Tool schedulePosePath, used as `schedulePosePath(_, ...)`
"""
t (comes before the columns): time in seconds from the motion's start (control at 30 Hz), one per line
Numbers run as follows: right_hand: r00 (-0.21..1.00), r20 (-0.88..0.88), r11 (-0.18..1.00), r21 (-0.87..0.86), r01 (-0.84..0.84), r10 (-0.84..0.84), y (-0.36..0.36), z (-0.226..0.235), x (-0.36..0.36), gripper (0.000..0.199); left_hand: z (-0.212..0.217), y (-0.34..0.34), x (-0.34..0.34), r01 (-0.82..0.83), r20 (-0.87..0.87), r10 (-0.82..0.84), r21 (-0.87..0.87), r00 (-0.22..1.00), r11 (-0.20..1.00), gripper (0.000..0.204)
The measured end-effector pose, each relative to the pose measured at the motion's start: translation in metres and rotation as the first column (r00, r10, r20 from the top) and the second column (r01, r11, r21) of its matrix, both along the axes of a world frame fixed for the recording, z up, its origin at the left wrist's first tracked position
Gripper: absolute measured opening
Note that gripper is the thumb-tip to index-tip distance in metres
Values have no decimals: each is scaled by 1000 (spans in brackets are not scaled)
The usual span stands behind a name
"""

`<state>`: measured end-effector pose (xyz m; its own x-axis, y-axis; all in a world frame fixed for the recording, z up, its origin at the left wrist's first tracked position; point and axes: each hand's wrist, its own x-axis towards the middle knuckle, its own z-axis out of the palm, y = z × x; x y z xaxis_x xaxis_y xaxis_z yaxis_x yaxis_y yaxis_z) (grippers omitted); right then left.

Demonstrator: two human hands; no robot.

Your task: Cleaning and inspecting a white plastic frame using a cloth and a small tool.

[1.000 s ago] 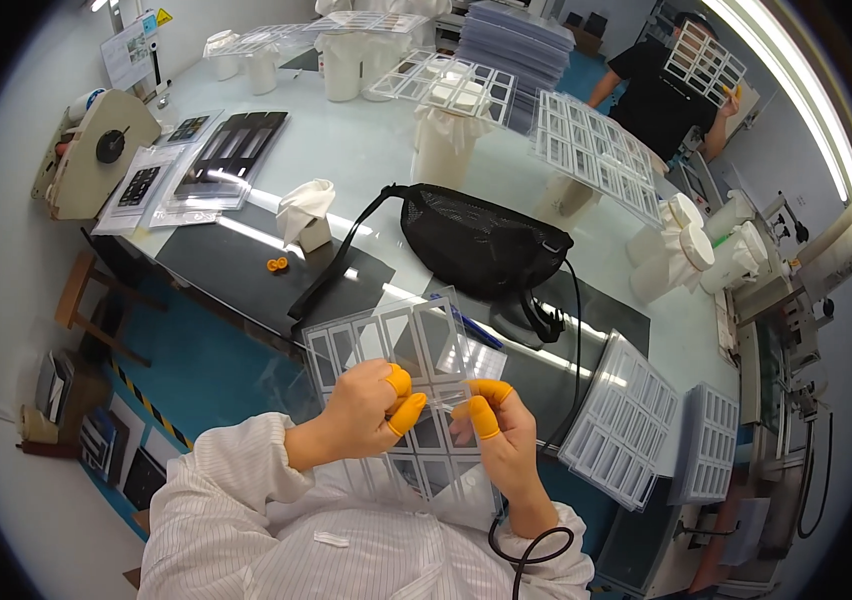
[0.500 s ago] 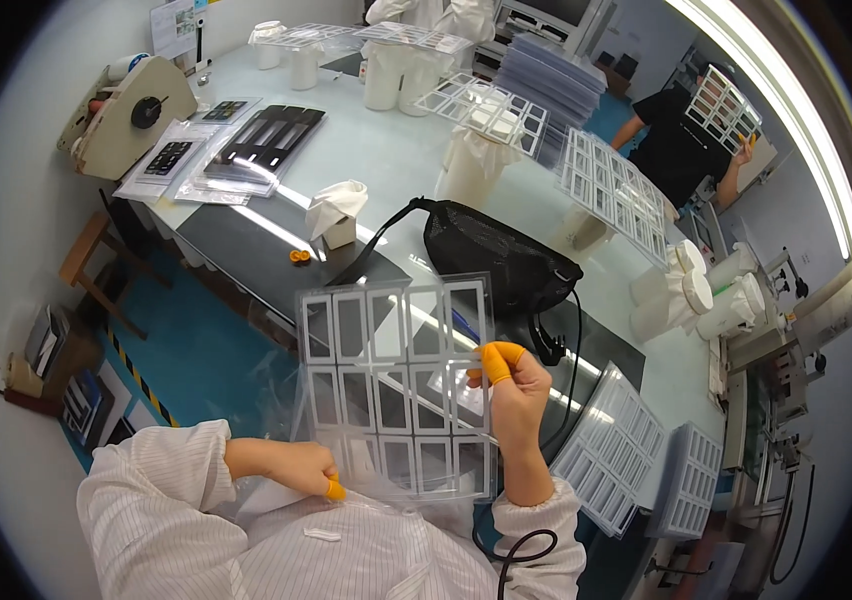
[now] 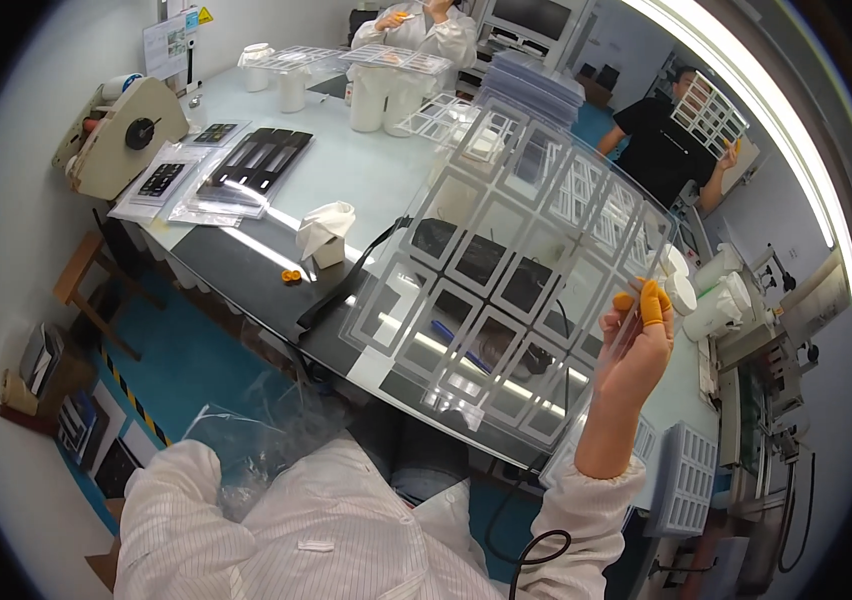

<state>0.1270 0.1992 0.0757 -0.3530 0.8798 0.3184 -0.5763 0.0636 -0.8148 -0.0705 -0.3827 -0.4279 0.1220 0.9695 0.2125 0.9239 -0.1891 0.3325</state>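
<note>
My right hand [image 3: 638,345], with yellow finger cots on its fingertips, pinches the right edge of a clear plastic sheet [image 3: 491,298] printed with rows of white rectangular frames. The sheet hangs raised and tilted above the bench, and things behind show through it. At lower left my left sleeve [image 3: 181,500] bends inward, but no part of my left hand shows. Beside that sleeve spreads a crumpled clear plastic bag [image 3: 281,425]; what holds it cannot be seen. A black bag [image 3: 481,265] lies behind the sheet, partly covered by its frames.
White lidded tubs [image 3: 374,98] stand on the bench [image 3: 366,165], some carrying similar framed sheets. A white cloth-covered box [image 3: 326,240] and orange finger cots [image 3: 291,276] lie nearer. A sheet stack [image 3: 686,480] sits at right. Two other people are beyond the bench.
My right hand has lifted the framed sheet up and right, away from my body, and tilted it. My left hand, earlier visible near my lap, has gone out of sight. The clear bag shows more.
</note>
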Motion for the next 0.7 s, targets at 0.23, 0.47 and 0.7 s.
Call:
schedulePosePath(0.23, 1000, -2, 994, -103, -23, 23, 12, 19, 16, 19, 137, 147, 92, -176, 184, 363, -625, 913, 761, 22)
schedulePosePath(0.47, 986, -39, 977, -136, -166, 162, 16, 20, 24, 24, 375, 275, 42, -602, 456, 537, -4, 710, 799, 15)
schedulePosePath(0.7, 985, -48, 971, -164, -173, 168, 2, 30, 28, 17, 460, 339, 22, -301, 947, -281, 317, 156, 899, 26)
